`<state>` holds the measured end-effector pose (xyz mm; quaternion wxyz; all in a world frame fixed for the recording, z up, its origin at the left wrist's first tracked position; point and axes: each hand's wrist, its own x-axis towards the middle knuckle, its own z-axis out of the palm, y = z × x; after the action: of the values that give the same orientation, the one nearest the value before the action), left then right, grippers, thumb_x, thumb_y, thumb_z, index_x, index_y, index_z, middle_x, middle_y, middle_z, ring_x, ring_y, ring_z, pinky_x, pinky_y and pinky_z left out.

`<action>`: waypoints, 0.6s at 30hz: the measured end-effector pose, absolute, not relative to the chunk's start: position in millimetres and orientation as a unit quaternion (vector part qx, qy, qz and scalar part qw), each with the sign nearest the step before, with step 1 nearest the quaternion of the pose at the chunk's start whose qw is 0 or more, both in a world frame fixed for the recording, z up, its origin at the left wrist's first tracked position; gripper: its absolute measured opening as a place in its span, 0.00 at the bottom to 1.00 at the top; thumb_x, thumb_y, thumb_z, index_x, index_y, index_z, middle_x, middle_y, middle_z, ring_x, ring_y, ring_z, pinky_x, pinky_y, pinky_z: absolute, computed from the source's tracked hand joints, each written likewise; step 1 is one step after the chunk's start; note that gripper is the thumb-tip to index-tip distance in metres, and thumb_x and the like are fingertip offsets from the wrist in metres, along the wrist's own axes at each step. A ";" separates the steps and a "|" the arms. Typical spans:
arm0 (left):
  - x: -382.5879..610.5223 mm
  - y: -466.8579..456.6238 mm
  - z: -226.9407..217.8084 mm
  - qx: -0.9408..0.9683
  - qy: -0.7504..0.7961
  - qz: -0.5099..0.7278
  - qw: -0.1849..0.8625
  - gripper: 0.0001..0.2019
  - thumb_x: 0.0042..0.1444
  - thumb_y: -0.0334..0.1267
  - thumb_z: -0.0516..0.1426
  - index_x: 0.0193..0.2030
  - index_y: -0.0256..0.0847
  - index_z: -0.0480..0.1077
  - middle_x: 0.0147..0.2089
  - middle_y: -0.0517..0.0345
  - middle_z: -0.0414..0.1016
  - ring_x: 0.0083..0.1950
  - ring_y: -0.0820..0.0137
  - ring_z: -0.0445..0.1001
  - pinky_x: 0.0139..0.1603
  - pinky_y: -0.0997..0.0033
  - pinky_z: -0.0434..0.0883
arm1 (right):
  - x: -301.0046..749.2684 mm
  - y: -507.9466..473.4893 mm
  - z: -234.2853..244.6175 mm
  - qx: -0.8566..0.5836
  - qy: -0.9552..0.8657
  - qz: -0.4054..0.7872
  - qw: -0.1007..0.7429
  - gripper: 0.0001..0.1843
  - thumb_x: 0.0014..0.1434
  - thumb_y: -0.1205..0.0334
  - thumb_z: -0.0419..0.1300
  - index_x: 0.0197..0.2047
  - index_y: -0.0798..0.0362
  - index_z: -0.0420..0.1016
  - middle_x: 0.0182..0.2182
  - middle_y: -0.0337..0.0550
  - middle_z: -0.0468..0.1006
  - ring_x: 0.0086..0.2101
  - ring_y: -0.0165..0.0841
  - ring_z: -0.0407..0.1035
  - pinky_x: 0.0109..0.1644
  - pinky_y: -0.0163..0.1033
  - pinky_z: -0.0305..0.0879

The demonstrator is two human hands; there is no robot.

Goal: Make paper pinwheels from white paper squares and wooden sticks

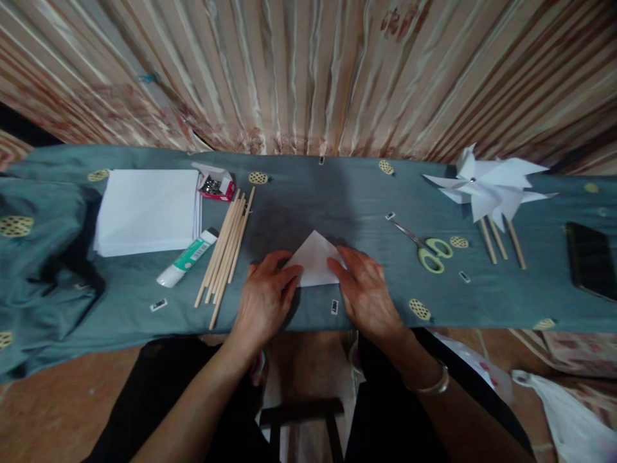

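Note:
A sheet of white paper (318,257), folded into a triangle with its peak pointing away from me, lies on the cloth-covered table. My left hand (267,292) pinches its left corner, thumb on top and the other fingers curled at the edge. At the right corner, my right hand (364,283) grips the same paper in a like way, thumb over it. Parts of both corners are hidden under my fingers. Left of my left hand lie several wooden sticks (226,244). Scissors (427,247) with green handles rest open to the right of my right hand.
To the left are a stack of white paper (149,209), a glue stick (187,257) and an open red box (215,183) of small metal pins. Paper pinwheels (496,183) on sticks and a dark phone (592,260) lie right. A curtain (299,77) hangs behind the table.

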<state>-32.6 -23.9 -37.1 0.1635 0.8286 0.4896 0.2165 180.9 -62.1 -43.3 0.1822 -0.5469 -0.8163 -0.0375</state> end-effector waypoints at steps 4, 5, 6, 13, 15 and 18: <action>-32.5 -23.5 -38.0 0.830 0.493 0.215 0.151 0.11 0.65 0.36 0.53 0.45 0.43 0.77 0.53 0.47 0.74 0.48 0.59 0.74 0.47 0.56 0.71 | 171.5 -63.3 -44.5 -0.509 -0.836 -0.046 0.198 0.18 0.67 0.71 0.49 0.55 0.59 0.73 0.57 0.58 0.73 0.57 0.45 0.64 0.58 0.51 0.68; -32.5 -23.4 -38.3 0.831 0.491 0.215 0.148 0.11 0.65 0.37 0.53 0.46 0.43 0.78 0.53 0.47 0.74 0.49 0.58 0.74 0.47 0.56 0.71 | 168.4 -64.6 -44.6 -0.495 -0.844 -0.040 0.201 0.18 0.66 0.72 0.49 0.55 0.60 0.73 0.56 0.58 0.74 0.57 0.44 0.65 0.58 0.50 0.68; -32.5 -23.3 -38.6 0.832 0.489 0.216 0.146 0.12 0.64 0.37 0.53 0.46 0.43 0.78 0.53 0.47 0.74 0.49 0.58 0.73 0.47 0.56 0.71 | 165.4 -66.2 -44.6 -0.482 -0.852 -0.031 0.202 0.18 0.66 0.72 0.49 0.55 0.60 0.73 0.55 0.58 0.74 0.56 0.44 0.66 0.59 0.50 0.68; -32.1 -22.9 -39.5 0.832 0.494 0.204 0.148 0.12 0.64 0.37 0.53 0.46 0.44 0.77 0.53 0.48 0.74 0.50 0.58 0.72 0.48 0.56 0.71 | 165.2 -77.6 -41.8 -0.476 -0.858 0.029 0.188 0.21 0.65 0.75 0.49 0.57 0.59 0.73 0.55 0.57 0.76 0.56 0.43 0.68 0.60 0.53 0.69; -32.4 -23.2 -39.2 0.831 0.493 0.204 0.155 0.12 0.65 0.37 0.52 0.46 0.44 0.77 0.53 0.47 0.74 0.50 0.57 0.72 0.48 0.55 0.71 | 174.1 -80.3 -40.8 -0.482 -0.855 0.020 0.191 0.20 0.65 0.75 0.49 0.56 0.59 0.74 0.54 0.56 0.77 0.55 0.43 0.69 0.60 0.51 0.70; -33.2 -24.3 -38.6 0.831 0.493 0.201 0.161 0.13 0.65 0.36 0.52 0.47 0.43 0.78 0.53 0.46 0.74 0.50 0.55 0.72 0.48 0.53 0.71 | 192.5 -85.2 -40.2 -0.499 -0.845 0.010 0.192 0.18 0.66 0.73 0.50 0.54 0.59 0.76 0.54 0.55 0.78 0.55 0.44 0.69 0.60 0.51 0.71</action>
<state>-33.2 -24.3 -38.6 0.1612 0.8312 0.4929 0.2006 192.5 -85.2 -40.2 0.1923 -0.4992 -0.8448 0.0097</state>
